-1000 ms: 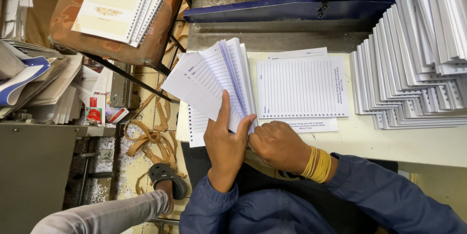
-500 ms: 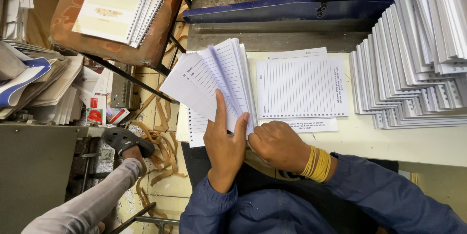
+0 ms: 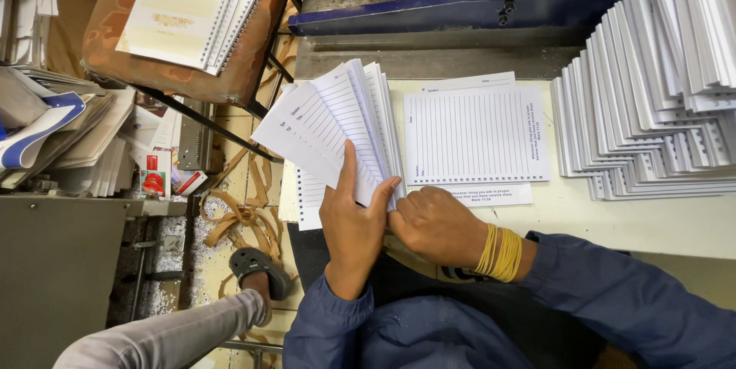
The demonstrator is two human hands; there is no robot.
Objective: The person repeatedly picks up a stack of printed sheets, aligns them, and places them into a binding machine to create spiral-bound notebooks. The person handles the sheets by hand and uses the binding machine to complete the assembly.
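The left hand clamps a fanned sheaf of ruled pages upright so its edges spread, while the right hand pinches their lower corner, steadying them over the surface.

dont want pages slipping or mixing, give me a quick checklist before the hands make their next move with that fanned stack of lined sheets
1. Left hand gripping the fanned lined sheets: ok, thumb lies on top, fingers wrap the edge.
2. Right hand on the stack's lower corner: ok, it touches beside the left hand.
3. Sheets fanned evenly: ok, edges are spread in steps.
4. Flat lined sheets on the table kept apart from the fan: ok, they lie beside it.
5. Punched stacks on the right out of the way: ok, well apart from both hands.
6. Sheet count or order in the fan: cannot tell.
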